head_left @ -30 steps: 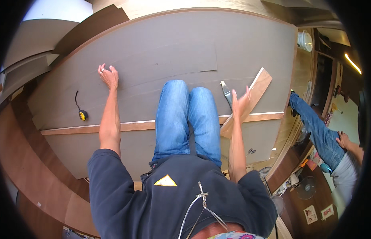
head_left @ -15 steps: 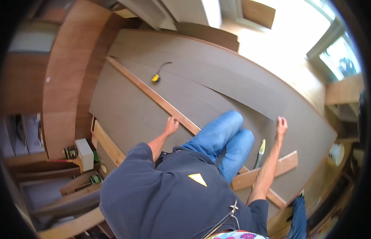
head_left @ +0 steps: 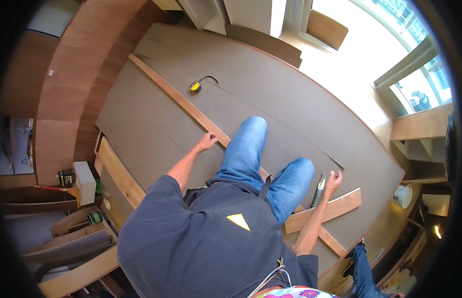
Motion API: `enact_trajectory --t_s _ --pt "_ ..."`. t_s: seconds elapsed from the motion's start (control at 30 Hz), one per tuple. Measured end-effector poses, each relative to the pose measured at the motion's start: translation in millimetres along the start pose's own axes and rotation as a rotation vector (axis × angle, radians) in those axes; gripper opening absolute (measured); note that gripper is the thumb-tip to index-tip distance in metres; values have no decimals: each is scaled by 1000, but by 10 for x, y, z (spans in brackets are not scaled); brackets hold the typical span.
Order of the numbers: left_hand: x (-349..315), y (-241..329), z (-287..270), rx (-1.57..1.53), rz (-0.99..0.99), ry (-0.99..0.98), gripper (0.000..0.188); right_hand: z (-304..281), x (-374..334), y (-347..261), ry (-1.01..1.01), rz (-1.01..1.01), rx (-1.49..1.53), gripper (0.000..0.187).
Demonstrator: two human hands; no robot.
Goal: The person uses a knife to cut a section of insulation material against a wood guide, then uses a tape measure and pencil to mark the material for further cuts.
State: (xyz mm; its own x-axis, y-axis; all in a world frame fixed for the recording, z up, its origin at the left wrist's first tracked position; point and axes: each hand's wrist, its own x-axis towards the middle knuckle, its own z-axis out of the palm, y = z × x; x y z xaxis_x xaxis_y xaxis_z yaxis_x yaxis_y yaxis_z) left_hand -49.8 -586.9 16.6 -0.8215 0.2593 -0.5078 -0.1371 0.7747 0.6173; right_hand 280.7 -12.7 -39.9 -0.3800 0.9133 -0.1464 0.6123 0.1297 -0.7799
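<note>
My left hand is closed, at the edge of a long wooden strip; whatever its fingers may hold is hidden. My right hand has loosely bent, parted fingers and appears to hold nothing. Beside it lies a slim tool with a dark grip and pale upper end, its exact kind unclear. I kneel on a large grey-brown sheet marked by a long, thin slit. A short board rests across the strip's near end. A yellow-and-black tape measure lies farther up, its tongue partly out.
Wooden panels stand at the left, above a white box and curved offcuts. At the right are a white bucket and another person's leg in blue trousers. A window is at the upper right.
The raised edge of the sheet now lies flat along the slit. My right hand has come down from it toward the slim tool. My knees have moved apart; my left hand stays by the strip.
</note>
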Motion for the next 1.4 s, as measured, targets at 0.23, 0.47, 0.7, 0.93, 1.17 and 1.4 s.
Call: enact_trajectory --t_s 0.23,0.47,0.7,0.93,1.17,1.4 --pt "1396 -406 -808 196 -88 213 42 436 -933 -717 -358 58 -24 54" --pt "2577 -375 -1595 270 -70 561 62 681 -715 -1205 -388 64 -360 48" --pt "2976 -515 -1521 166 44 467 83 915 -773 -1700 -211 -147 -617 38" --pt "2277 580 -1250 98 39 79 74 2195 -1126 -3727 -570 -598 -246 60" --pt "950 1888 -591 113 731 -497 67 2255 -1682 -4553 -833 -1063 -593 115" --pt "-151 2264 -137 256 676 -591 66 1344 -1792 -3661 -1071 -763 -379 124"
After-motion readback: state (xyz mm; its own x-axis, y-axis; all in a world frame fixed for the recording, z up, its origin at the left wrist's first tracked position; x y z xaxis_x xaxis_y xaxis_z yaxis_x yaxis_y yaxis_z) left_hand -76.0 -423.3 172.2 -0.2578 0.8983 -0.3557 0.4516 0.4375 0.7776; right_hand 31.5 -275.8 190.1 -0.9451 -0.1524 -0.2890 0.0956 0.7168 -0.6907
